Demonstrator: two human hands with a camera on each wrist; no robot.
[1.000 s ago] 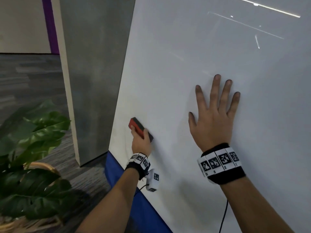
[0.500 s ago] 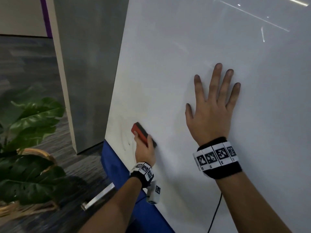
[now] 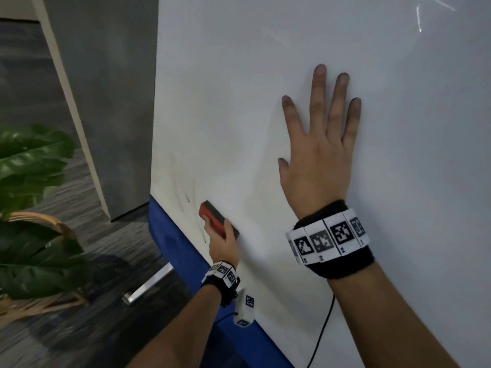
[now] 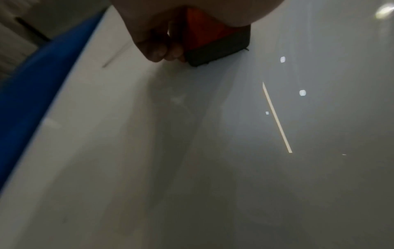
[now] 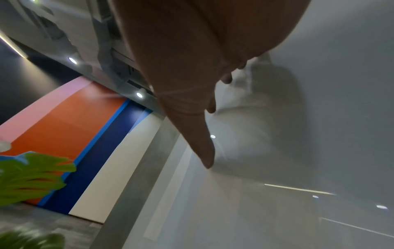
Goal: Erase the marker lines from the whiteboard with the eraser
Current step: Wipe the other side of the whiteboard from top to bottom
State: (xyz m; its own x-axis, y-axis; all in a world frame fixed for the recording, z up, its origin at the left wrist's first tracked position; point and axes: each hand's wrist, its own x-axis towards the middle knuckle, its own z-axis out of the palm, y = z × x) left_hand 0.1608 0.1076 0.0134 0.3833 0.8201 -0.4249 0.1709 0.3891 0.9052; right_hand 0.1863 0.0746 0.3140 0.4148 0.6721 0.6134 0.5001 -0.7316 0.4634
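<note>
Eraser (image 3: 218, 219), red-backed with a dark felt face, sits low on the whiteboard (image 3: 265, 75) near its bottom left corner, felt against the surface; the left hand (image 3: 222, 244) grips it, fingers (image 4: 158, 50) curled round its edge. Faint marker lines (image 3: 186, 192) smear the board just left of it. The right hand (image 3: 316, 155) lies flat on the board higher up, fingers straight and spread, holding nothing. Blue trim (image 3: 170, 235) runs along the board's lower edge; a leafy plant (image 3: 29, 160) stands at the left
</note>
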